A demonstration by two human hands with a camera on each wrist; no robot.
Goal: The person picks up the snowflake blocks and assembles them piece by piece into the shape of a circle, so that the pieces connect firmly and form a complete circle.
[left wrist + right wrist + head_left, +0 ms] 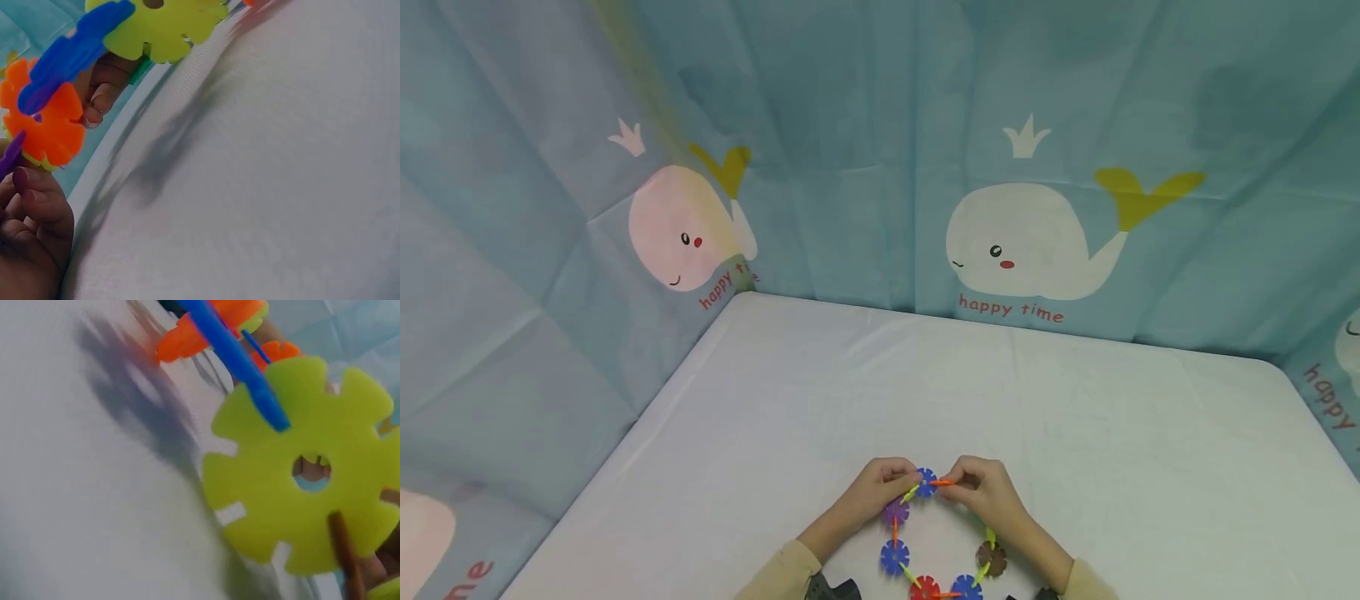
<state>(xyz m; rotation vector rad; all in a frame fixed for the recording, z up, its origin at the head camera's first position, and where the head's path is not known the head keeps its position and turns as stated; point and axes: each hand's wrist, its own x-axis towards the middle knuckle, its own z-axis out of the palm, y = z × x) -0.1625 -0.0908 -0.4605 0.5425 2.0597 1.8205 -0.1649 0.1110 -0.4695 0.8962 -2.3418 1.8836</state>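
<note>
Notched plastic snowflake discs, slotted edge to edge, form a ring-shaped chain in front of the person. My left hand (880, 487) pinches the chain at its far left, beside a blue disc (927, 482) and a purple disc (896, 511). An orange disc (943, 482), seen edge-on, meets the blue one, and my right hand (988, 487) pinches it between thumb and fingers. A brown disc (992, 558) and a red disc (925, 588) lie on the near side. Close up, a yellow-green disc (269, 487) fills much of the right wrist view. The right forearm hides part of the chain.
The table (820, 400) has a white cover. Blue curtains (850, 167) printed with whales stand along its back and left edges. Dark wrist straps (832, 587) show at the bottom of the head view.
</note>
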